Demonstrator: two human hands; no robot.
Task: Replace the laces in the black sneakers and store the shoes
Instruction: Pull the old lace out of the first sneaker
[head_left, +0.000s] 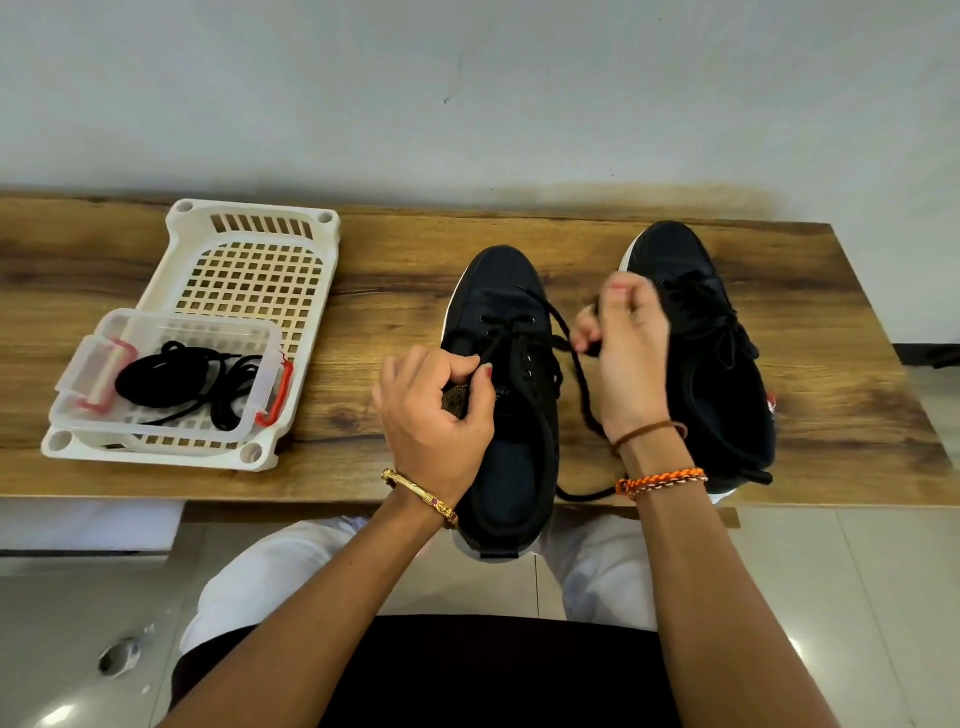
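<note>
Matt black cloth sneakers (506, 415) sit on a grained, satin wood tabletop (389, 270). At nine o'clock, a white plastic basket (311, 228) holds a clear glossy plastic box (93, 358). Floor tiles (857, 571) shine.

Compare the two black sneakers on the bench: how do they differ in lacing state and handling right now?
The near sneaker has empty eyelets toward its toe and a loose lace trailing off it; the far sneaker looks laced along its front. Both the left hand and the right hand work on the near sneaker's lace; the far sneaker is not held. The near sneaker's heel overhangs the bench edge more. Both are black, white-soled, toes pointing away.
</note>
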